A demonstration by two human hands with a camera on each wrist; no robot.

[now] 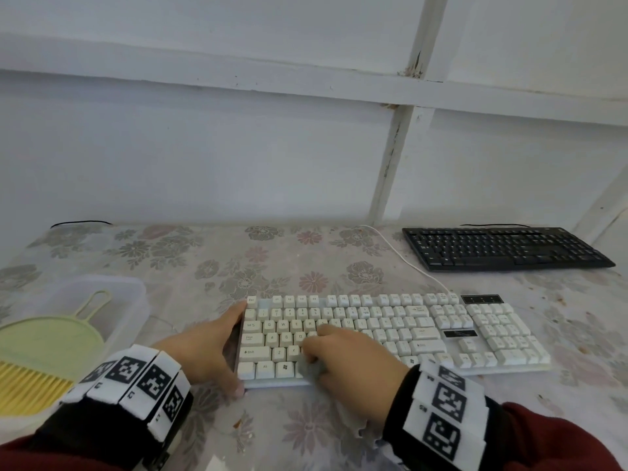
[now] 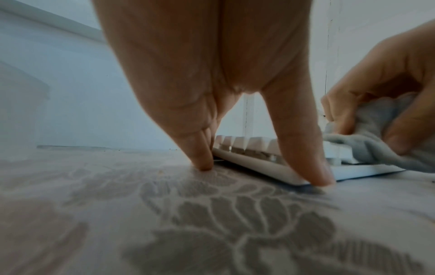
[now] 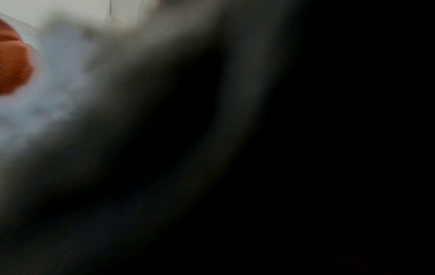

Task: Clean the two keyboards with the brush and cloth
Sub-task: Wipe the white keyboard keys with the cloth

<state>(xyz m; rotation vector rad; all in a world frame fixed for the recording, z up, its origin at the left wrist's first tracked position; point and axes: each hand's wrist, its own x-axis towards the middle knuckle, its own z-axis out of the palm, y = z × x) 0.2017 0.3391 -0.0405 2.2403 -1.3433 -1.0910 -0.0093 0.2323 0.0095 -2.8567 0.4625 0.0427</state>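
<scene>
Floral table (image 1: 204,266) bears two keyboards, white (image 1: 424,331) and black (image 1: 503,248); left hand (image 1: 207,348) steadies white, right hand (image 1: 346,365) grips one cloth (image 2: 367,147).

A table (image 1: 339,436) covered by a pale cloth printed with grey and pink flowers (image 1: 312,282) filled the lower part of the head view. At its left edge sat a clear plastic container (image 1: 129,294), and a pale green round-bodied tool with a looped handle (image 1: 51,341) lay in it. Behind the table rose a white wall (image 1: 204,147) crossed by white painted rails and an upright post (image 1: 390,158), its paint chipped at the joints. A thin black cord (image 1: 81,222) showed along the far left edge of the table.
</scene>
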